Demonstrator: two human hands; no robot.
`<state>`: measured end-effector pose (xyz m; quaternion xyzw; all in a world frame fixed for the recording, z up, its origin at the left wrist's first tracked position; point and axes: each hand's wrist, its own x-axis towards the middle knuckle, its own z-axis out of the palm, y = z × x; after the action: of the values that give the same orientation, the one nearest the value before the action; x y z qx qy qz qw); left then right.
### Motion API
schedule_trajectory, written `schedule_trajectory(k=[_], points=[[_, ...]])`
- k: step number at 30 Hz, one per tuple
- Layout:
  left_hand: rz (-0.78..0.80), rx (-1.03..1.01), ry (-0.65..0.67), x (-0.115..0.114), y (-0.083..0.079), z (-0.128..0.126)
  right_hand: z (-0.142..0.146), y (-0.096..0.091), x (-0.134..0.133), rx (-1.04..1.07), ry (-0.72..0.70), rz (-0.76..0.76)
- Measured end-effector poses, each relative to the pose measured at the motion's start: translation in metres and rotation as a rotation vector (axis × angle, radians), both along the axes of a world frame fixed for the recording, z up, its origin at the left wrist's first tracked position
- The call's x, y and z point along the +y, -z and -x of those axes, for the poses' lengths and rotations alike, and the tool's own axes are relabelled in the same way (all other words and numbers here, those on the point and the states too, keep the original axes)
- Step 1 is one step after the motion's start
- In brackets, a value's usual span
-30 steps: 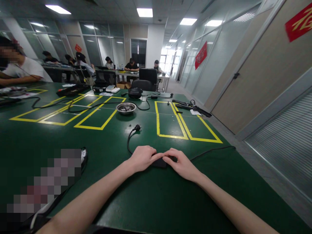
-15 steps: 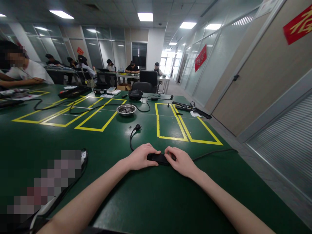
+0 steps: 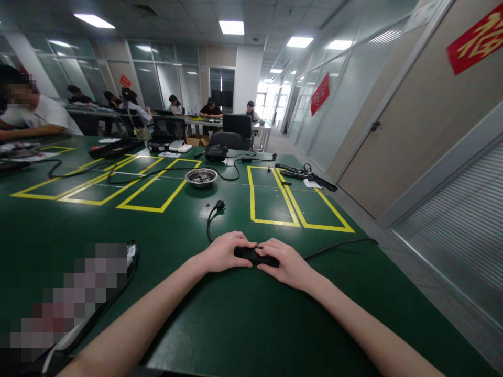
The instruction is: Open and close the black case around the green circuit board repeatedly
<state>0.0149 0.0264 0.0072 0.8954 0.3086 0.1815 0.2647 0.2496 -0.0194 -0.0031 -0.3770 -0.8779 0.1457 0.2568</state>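
Observation:
A black oblong power adapter (image 3: 251, 255) lies on the green table between my two hands. My left hand (image 3: 226, 254) is closed round its left end, thumb and fingers on opposite sides. Round the right end, my right hand (image 3: 285, 262) grips in the same way and hides part of it. Beyond my left hand, a black cord runs up to a plug (image 3: 220, 205) lying on the table. Another black cable (image 3: 340, 245) leads from behind my right hand toward the table's right edge.
A metal bowl (image 3: 201, 177) holding small parts stands beyond the plug. Yellow tape rectangles (image 3: 271, 222) mark the green table (image 3: 251, 324). Black tools (image 3: 308, 178) lie at the far right. A blurred-out item (image 3: 78, 293) is at lower left. A person (image 3: 47, 118) sits at the left.
My right hand has lowered its curled fingers and now wraps round the adapter's right end. My left hand keeps its hold. The view has shifted slightly.

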Motion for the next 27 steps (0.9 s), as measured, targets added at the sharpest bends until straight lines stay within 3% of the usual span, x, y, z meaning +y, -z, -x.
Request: schedule_trajectory(k=[3,5,10,13,18,21,24,27], points=[[-0.066,0.029,-0.01,-0.002,0.002,0.0,0.002,0.004,0.003,0.082,-0.002,-0.015],[-0.147,0.005,-0.028,-0.004,0.002,-0.001,0.002,0.005,0.005,0.191,0.075,0.033],[-0.43,-0.269,-0.178,-0.009,-0.001,-0.001,-0.014,-0.004,0.018,0.649,0.332,0.41],[-0.454,-0.304,-0.225,-0.008,-0.001,0.0,-0.037,-0.017,0.03,0.95,0.489,0.525],[-0.277,-0.11,-0.052,-0.003,0.005,-0.003,-0.082,-0.032,0.051,1.244,0.65,0.3],[-0.249,-0.089,-0.057,-0.002,0.007,-0.005,-0.107,-0.033,0.061,1.254,0.796,0.024],[-0.257,-0.09,-0.095,-0.002,0.007,-0.005,-0.126,-0.026,0.067,1.001,0.919,-0.266],[-0.278,-0.099,-0.115,-0.001,0.009,-0.003,-0.142,-0.012,0.072,0.565,1.04,-0.352]])
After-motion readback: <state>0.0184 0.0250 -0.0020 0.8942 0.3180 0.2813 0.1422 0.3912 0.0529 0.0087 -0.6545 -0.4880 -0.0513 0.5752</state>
